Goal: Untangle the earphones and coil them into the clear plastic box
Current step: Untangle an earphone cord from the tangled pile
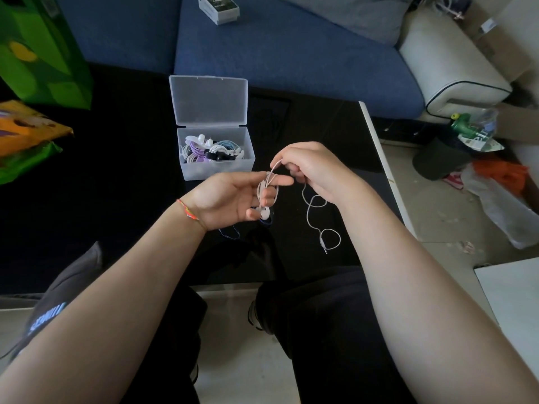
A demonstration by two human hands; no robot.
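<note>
Since the black desk (131,199) is dark and glossy, the pale cord stands out against it, which I guess is why the winding happens right over it. Behind it is a blue sofa (291,62) with a small white box (218,8) parked out of the way, and green bags (38,53) sit off to the left.

The clear plastic box (215,167) sits just beyond the hands with its lid (208,100) flipped up, so a finished coil can drop straight in. It already holds several coiled earphones (211,148) in white, purple, blue and black.

My left hand (230,196) is acting as the spool: palm up, fingers out, with the white earphone cable (269,185) looped around the fingers, and the earbud (264,212) looks to be pinned near the thumb so the start doesn't slip. The right hand (312,167) has its grip pinched shut on the cable just above, feeding it round. The loose tail hangs from the right hand in a couple of loops, ending in the jack plug (324,248) dangling near the desk edge.

I'd say untangling is done for this pair and the coiling is maybe halfway.
</note>
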